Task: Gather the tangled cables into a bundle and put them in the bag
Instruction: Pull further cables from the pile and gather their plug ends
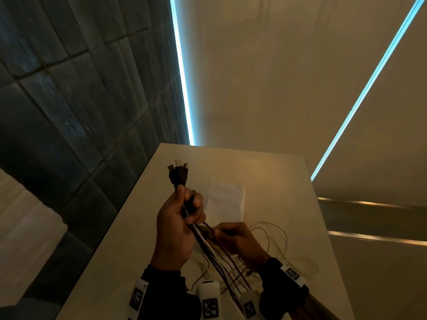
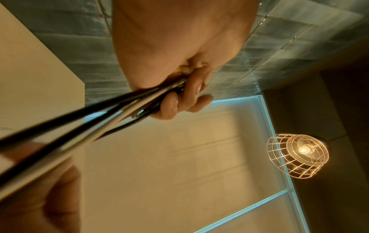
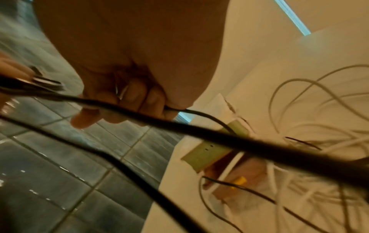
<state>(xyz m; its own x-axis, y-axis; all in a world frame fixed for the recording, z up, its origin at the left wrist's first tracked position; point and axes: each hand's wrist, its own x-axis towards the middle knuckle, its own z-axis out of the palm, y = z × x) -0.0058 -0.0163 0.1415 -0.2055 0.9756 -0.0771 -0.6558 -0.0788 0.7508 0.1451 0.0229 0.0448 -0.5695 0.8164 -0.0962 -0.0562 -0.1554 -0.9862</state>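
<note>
My left hand (image 1: pixel 182 215) grips a bunch of black and white cables (image 1: pixel 209 247) just below their plugs (image 1: pixel 178 173), which stick up above my fist. In the left wrist view the fingers (image 2: pixel 179 100) curl round the cables (image 2: pixel 83 126). My right hand (image 1: pixel 233 240), lower and to the right, pinches a thin dark cable (image 3: pixel 201 114) in the same bunch; its fingers (image 3: pixel 127 100) are curled. More white cable loops (image 1: pixel 277 239) lie loose on the table. A flat white bag (image 1: pixel 225 199) lies on the table behind my hands.
The white table (image 1: pixel 277 172) has its left edge beside a dark tiled wall (image 1: pixel 69 100). A green and white card (image 3: pixel 207 151) and a small yellow piece (image 3: pixel 239 181) lie among the loose cables. A wire-cage lamp (image 2: pixel 297 155) hangs overhead.
</note>
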